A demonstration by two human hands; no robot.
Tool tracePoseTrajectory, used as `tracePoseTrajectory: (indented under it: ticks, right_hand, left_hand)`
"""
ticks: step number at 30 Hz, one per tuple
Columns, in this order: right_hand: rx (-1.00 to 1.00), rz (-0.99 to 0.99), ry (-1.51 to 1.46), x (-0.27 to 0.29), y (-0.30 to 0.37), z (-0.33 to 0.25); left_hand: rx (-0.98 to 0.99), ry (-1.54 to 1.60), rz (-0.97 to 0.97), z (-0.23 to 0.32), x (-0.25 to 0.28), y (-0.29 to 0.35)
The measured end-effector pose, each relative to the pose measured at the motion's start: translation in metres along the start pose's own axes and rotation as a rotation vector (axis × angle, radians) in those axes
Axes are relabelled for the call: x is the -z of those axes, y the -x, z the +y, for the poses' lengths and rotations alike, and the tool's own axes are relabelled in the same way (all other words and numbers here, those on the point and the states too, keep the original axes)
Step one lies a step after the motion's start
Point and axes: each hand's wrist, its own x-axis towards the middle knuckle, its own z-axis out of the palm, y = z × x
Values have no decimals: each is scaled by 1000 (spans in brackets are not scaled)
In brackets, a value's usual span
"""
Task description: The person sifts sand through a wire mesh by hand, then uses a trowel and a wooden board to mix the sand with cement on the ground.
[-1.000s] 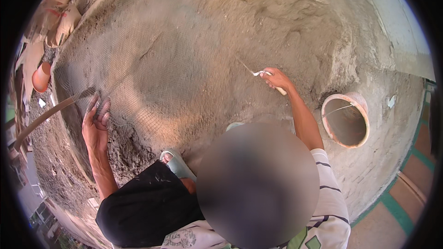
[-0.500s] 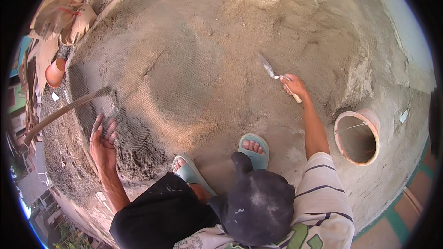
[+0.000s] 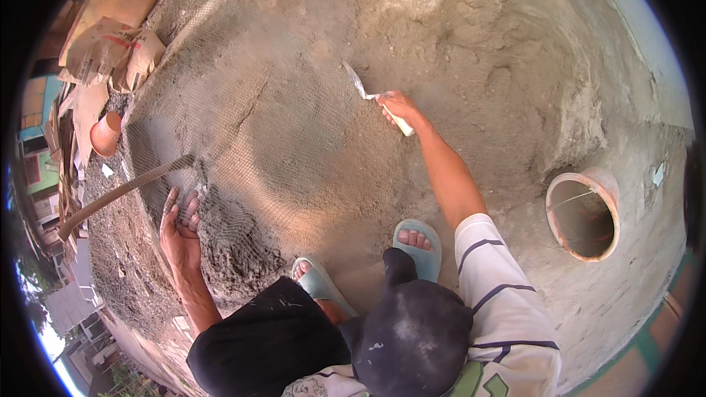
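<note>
In my right hand [image 3: 399, 109] is a small trowel [image 3: 406, 127], gripped by its pale handle. Its whitish blade points away from me, over grey-brown sand near the right edge of a fine mesh [image 3: 243, 103]. The mesh spreads across sand on the left side. My left hand [image 3: 182, 231] is at the mesh's near left edge, palm up, its dusty fingers stretched out and apart. They appear to touch the mesh, though the exact contact is unclear. Just beyond them is the dark end of a long wooden-handled tool [image 3: 125, 195]. Wet-looking dark mortar [image 3: 239, 261] lies right of this hand.
A bucket [image 3: 583, 215] with a thin wire handle lies tipped at right. Torn paper sacks [image 3: 114, 51] and an orange pot-shaped container [image 3: 106, 134] sit at far left. My sandalled feet [image 3: 417, 242] stand at the sand's near side. A pale wall [image 3: 647, 44] borders the right.
My right hand has carried the trowel leftward and slightly farther from me, toward the mesh. My left hand keeps its place by the mesh edge. The whole view has shifted a little.
</note>
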Motion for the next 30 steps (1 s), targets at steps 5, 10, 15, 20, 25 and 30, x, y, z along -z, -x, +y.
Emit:
tracePoseTrajectory:
  ticks: [5,10,15,20,25,30]
  right_hand:
    - [-60,418,-15,76,16,12]
    - [-23,164,133,-9,35,-12]
    - [6,57,14,-33,-23,-13]
    - [-9,227,-147,21,-18,7]
    - [-28,509,28,81,40,42]
    - [-109,217,127,73,84,58]
  left_hand:
    - [24,-24,6,6,13,9]
    - [82,-15,-67,4,50,9]
    - [55,50,-59,-8,6,-1]
    - [42,38,-12,-3,36,10]
    - [91,110,-1,0,42,20]
    - [154,167,-70,-20,37,8]
